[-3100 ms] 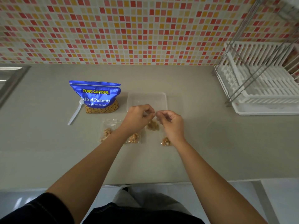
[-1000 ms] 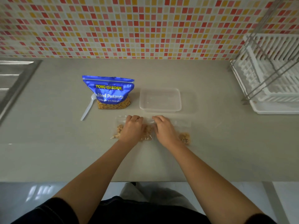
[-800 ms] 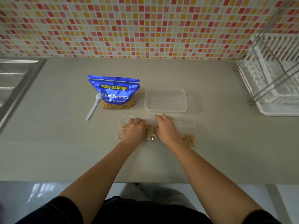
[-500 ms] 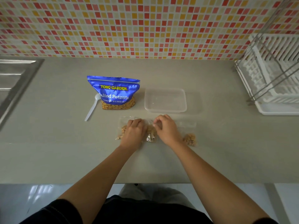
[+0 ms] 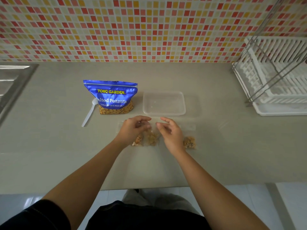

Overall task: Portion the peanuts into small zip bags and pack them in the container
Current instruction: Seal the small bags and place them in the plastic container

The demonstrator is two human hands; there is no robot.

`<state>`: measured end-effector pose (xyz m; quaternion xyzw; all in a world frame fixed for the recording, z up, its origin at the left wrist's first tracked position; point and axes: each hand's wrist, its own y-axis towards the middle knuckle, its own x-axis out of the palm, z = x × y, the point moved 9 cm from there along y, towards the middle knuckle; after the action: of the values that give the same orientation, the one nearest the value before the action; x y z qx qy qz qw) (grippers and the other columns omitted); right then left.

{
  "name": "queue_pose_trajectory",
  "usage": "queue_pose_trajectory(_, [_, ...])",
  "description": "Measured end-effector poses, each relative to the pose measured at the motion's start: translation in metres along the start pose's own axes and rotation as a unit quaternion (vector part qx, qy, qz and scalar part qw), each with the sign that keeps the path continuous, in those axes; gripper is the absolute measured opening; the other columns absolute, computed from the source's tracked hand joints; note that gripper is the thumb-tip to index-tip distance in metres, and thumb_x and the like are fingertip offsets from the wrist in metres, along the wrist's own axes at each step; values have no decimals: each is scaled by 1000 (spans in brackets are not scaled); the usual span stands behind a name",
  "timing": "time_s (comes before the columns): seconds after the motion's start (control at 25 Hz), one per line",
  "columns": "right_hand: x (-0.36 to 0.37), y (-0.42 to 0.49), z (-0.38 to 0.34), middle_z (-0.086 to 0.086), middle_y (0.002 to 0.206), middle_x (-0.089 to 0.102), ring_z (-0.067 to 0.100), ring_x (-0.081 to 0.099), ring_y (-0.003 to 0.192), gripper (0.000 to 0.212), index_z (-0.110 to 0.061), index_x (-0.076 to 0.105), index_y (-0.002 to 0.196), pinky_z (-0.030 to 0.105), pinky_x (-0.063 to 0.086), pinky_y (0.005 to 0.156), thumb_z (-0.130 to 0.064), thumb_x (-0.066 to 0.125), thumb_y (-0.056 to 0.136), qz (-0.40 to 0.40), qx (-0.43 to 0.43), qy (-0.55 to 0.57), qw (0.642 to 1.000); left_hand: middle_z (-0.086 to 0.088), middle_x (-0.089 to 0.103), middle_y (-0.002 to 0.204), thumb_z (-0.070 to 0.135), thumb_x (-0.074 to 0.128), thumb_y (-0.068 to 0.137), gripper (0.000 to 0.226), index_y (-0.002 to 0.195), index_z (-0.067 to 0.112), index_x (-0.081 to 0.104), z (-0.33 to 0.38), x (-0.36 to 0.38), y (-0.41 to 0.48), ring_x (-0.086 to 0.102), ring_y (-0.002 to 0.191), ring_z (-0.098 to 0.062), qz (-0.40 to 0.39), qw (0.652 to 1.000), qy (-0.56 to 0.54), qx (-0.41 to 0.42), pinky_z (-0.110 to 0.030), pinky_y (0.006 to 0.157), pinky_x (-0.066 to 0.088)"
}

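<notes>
Several small clear zip bags with peanuts lie in a row on the grey counter (image 5: 66, 146). My left hand (image 5: 132, 130) pinches the top of the middle zip bag (image 5: 151, 138), which stands slightly raised. My right hand (image 5: 172, 133) is just right of that bag, fingers loosely curled at its top edge, thumb apart. Another zip bag (image 5: 137, 141) peeks out beside my left wrist. A further zip bag (image 5: 189, 142) lies to the right. The clear container (image 5: 146, 103) sits behind the hands, with nothing in it. The blue peanut pack (image 5: 113, 95) stands to its left.
A white plastic spoon (image 5: 88, 113) lies left of the peanut pack. A white dish rack (image 5: 274, 80) with metal bars stands at the right. A steel sink (image 5: 10, 83) is at the far left. The tiled wall runs behind the counter.
Both hands pressed flat on the bags a second ago. They have since lifted and curled, and the middle bag has come up between them.
</notes>
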<state>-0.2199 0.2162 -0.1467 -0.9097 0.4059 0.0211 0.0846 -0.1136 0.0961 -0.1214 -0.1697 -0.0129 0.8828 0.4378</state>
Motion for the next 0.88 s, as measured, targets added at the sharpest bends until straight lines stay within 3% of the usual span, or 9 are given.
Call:
queue_pose_trajectory(0.08, [4,-2,3,-4,93,70,4,66,89,20,-17,66,106,19,50,84,-24,62,87,-6,7,-2,1000,-2,67,81,1,64,82,27,97,23,65,4,3,0,67,77,-9,-20,999,-39,-5,-24,80,50])
queue_pose_trajectory(0.2, [2,0,-2,-4,79,70,-3,64,70,12,-14,69,95,13,48,72,-18,62,87,21,3,32,999,-5,66,81,3,64,83,23,101,18,66,10,2,4,65,80,-15,-25,998,-52,-6,-28,82,51])
queue_pose_trajectory(0.36, [-6,7,-10,-4,65,68,1,61,58,6,-14,70,85,16,48,61,-15,65,84,54,7,80,995,-8,68,81,8,68,81,21,102,10,67,29,5,10,67,72,-7,-45,998,-32,-2,-19,73,56])
queue_pose_trajectory(0.48, [-6,8,-20,-9,58,67,2,60,56,9,-18,71,77,16,48,59,-15,66,84,45,-22,55,997,-11,70,78,15,70,80,12,92,12,72,41,4,12,68,72,-15,-37,997,64,35,-23,73,58])
queue_pose_trajectory(0.6, [-7,7,-26,-9,64,68,2,61,58,6,-15,72,81,17,49,62,-14,66,83,50,-35,44,997,-11,70,70,19,69,82,8,84,12,72,50,5,14,66,66,-22,-26,985,151,79,-28,71,54])
queue_pose_trajectory(0.76, [-8,8,-27,-4,69,69,4,63,61,7,-18,72,79,21,49,65,-19,67,83,69,-32,4,997,2,61,63,18,65,84,9,83,11,69,59,8,15,56,65,-18,-6,962,246,120,-14,62,40])
queue_pose_trajectory(0.88, [-11,8,-28,-2,68,69,0,63,59,7,-14,72,79,21,50,66,-19,68,82,87,-30,-5,996,1,62,67,17,65,84,8,83,10,69,57,4,14,57,68,-17,0,961,252,117,-21,66,43])
